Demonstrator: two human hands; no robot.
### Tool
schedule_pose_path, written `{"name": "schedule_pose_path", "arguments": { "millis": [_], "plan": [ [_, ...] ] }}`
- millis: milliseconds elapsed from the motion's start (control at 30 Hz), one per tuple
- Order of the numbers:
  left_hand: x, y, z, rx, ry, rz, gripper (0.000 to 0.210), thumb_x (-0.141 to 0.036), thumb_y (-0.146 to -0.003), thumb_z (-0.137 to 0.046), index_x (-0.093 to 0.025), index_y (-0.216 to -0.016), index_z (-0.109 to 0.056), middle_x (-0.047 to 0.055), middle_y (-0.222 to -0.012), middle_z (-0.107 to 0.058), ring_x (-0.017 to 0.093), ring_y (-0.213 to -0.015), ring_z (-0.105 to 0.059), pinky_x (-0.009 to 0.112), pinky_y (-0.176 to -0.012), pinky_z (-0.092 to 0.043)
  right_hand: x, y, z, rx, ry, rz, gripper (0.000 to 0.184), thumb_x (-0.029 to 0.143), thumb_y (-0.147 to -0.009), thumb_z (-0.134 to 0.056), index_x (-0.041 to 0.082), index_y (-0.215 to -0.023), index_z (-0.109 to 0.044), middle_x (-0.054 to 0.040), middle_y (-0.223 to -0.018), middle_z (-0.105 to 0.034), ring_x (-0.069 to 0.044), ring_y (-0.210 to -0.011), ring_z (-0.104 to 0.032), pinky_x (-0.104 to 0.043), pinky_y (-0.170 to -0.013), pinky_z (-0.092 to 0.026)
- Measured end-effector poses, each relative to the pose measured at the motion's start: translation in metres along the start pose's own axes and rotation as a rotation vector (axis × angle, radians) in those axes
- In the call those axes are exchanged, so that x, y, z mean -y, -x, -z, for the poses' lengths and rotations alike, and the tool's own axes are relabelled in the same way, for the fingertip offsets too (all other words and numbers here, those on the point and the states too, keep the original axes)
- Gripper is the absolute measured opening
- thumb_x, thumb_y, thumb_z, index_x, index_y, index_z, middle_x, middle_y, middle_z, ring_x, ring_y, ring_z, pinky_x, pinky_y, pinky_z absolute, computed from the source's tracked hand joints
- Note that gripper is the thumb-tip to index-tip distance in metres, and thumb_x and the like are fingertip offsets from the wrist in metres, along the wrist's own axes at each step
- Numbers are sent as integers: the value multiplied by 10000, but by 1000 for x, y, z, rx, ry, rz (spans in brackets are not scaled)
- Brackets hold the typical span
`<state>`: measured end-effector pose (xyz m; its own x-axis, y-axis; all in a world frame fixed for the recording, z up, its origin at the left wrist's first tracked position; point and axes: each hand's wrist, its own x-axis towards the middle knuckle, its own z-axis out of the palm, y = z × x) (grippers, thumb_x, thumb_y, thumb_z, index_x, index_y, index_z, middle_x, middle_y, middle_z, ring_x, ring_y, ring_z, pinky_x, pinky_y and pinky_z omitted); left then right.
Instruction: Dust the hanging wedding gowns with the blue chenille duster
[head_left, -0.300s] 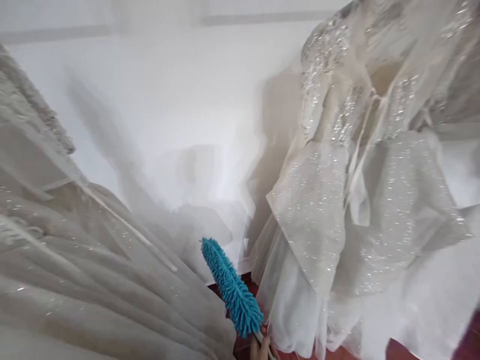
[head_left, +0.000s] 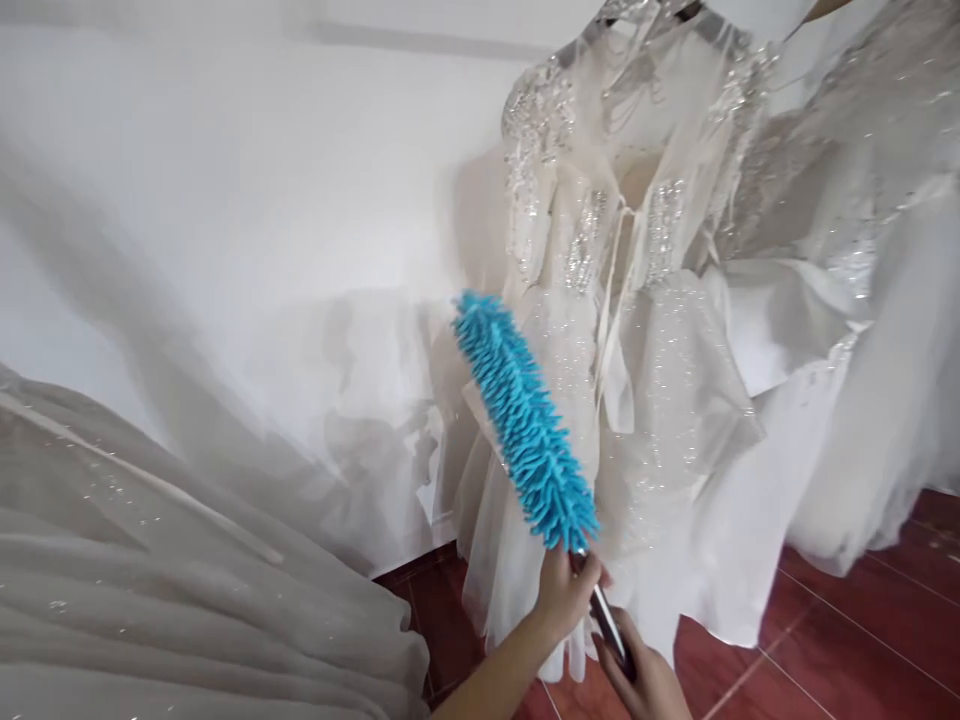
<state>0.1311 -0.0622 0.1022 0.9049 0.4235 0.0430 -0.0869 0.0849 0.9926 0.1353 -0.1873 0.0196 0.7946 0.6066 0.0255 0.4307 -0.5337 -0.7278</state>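
A blue microfibre duster (head_left: pixel 525 420) points up and to the left, its fluffy head lying against the skirt of a white sequinned dress (head_left: pixel 660 400) that hangs by the wall. My left hand (head_left: pixel 564 592) grips the duster's handle just under the head. My right hand (head_left: pixel 646 684) holds the dark lower end of the same handle (head_left: pixel 606 620), near the bottom edge of the view.
A second white gown (head_left: pixel 870 300) hangs at the right, touching the first. A wide tulle skirt (head_left: pixel 150 590) fills the lower left. Behind is a white wall (head_left: pixel 262 200); below is red tiled floor (head_left: pixel 862 640).
The view has swung right and down. The duster has risen and moved right onto the hanging dress, and both my hands have come into view on its handle.
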Motion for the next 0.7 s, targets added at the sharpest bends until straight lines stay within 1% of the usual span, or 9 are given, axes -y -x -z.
{"name": "schedule_pose_path", "arguments": {
  "millis": [67, 133, 200, 233, 333, 433, 500, 600, 700],
  "plan": [
    [-16, -21, -31, 124, 21, -36, 192, -351, -752, -533, -192, -848, -488, -46, -585, -543, 95, -518, -537, 208, -521, -414, -4, -8, 25, -146, -41, -46, 429, 535, -826, -318, 195, -1069, -417, 59, -493, -491, -179, -463, -574, -264, -505, -418],
    [-21, -40, -56, 193, 64, -42, 227, -349, -713, -573, -187, -857, -503, -47, -627, -552, 84, -494, -536, 196, -482, -411, -10, -15, 43, -220, -42, -71, 391, 559, -810, -340, 231, -1008, -421, 98, -464, -394, -153, -425, -522, -246, -482, -390],
    [-16, -57, -73, 200, 134, -17, 270, -366, -672, -606, -182, -845, -511, -48, -636, -551, 81, -473, -533, 200, -466, -420, -20, -22, 55, -246, 6, -96, 368, 554, -817, -322, 246, -998, -406, 109, -449, -361, -147, -407, -506, -238, -465, -378],
    [-11, -63, -79, 188, 167, 2, 291, -375, -657, -617, -181, -844, -508, -50, -627, -549, 83, -469, -534, 205, -470, -427, -27, -25, 59, -247, 43, -107, 358, 545, -823, -316, 249, -1004, -403, 105, -448, -380, -152, -414, -522, -238, -456, -371],
    [12, -74, -87, 155, 209, 57, 354, -387, -620, -649, -182, -861, -489, -63, -581, -536, 96, -461, -542, 228, -503, -444, -51, -30, 66, -259, 176, -128, 332, 503, -828, -333, 250, -1010, -448, 48, -493, -550, -205, -493, -621, -251, -440, -359],
    [41, -71, -89, 142, 218, 124, 405, -426, -605, -658, -178, -867, -475, -59, -563, -538, 122, -473, -567, 261, -540, -448, -78, -28, 71, -260, 299, -114, 310, 430, -830, -358, 243, -1009, -528, -21, -581, -685, -257, -559, -678, -265, -425, -367],
    [63, -65, -88, 119, 233, 192, 445, -485, -599, -642, -177, -864, -461, -51, -576, -541, 144, -513, -594, 282, -571, -457, -96, -24, 73, -249, 352, -94, 285, 362, -820, -389, 256, -1012, -571, -31, -620, -725, -259, -575, -693, -267, -424, -394],
    [97, -57, -86, 97, 264, 299, 511, -553, -572, -625, -178, -869, -444, -43, -616, -539, 166, -599, -627, 309, -633, -475, -119, -17, 72, -223, 389, -70, 273, 266, -778, -451, 297, -991, -618, -10, -705, -765, -241, -609, -712, -253, -428, -443],
    [121, -51, -84, 116, 281, 383, 564, -581, -533, -651, -179, -867, -441, -26, -634, -560, 192, -655, -641, 335, -672, -479, -136, -10, 71, -181, 402, -41, 293, 238, -759, -484, 315, -996, -639, 11, -735, -776, -230, -636, -720, -250, -454, -499]
  ]
}}
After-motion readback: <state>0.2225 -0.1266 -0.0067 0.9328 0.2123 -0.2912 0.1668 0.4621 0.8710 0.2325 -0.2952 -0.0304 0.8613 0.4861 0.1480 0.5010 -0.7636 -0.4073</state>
